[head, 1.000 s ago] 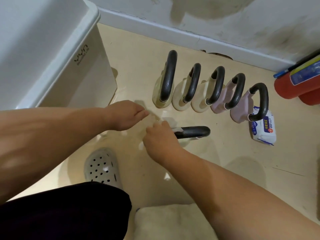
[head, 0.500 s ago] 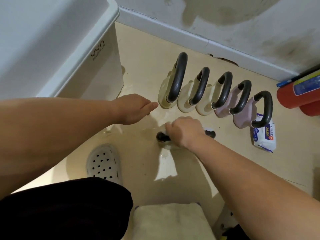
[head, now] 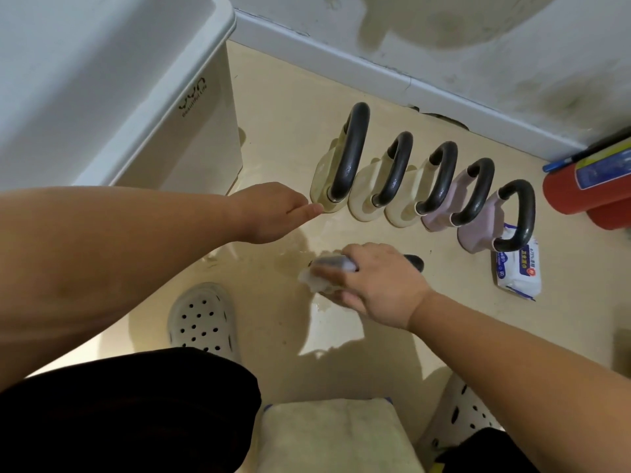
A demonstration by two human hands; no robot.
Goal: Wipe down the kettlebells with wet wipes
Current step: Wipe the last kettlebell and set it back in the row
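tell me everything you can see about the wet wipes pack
The wet wipes pack is a soft white plastic packet with a blue label, printed text and a small red mark. It lies flat on the beige floor at the right end of the kettlebell row, beside the last pink kettlebell, whose dark handle overlaps its top edge in view.

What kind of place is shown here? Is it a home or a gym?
Probably a room corner at home, not a gym. Small kettlebells stand in a row on a bare floor by a stained wall, next to a white plastic box. The person wears slippers.
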